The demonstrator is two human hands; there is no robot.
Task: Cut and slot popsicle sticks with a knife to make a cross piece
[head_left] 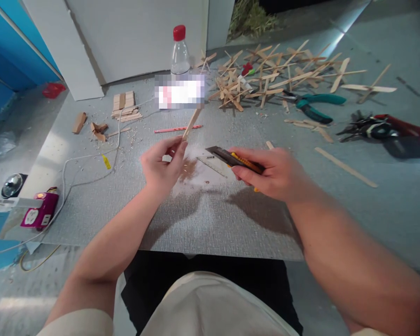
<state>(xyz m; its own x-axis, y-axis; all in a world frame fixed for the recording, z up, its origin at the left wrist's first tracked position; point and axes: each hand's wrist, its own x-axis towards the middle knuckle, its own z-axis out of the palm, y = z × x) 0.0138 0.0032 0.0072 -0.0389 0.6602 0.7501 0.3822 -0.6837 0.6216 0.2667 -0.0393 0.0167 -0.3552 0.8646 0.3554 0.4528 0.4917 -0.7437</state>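
Note:
Between its thumb and fingers, my left hand (166, 163) pinches a thin wooden stick (192, 123) that points up and away. My right hand (269, 171) is wrapped round a yellow and black utility knife (238, 160), its blade pointing left toward my left hand. Knife and stick are apart. Below and between the hands, a clear triangular ruler (212, 165) lies on a pale patch of the table, beside brown dust. A red pencil (178, 129) lies just beyond my left hand.
Crossed wooden sticks (266, 77) are heaped at the back, right of a red-capped bottle (180, 53). Teal pliers (315, 107) and red-handled pliers (385, 128) lie right. Stacked sticks (124, 105), a white cable (65, 172) and a purple box (40, 210) are left.

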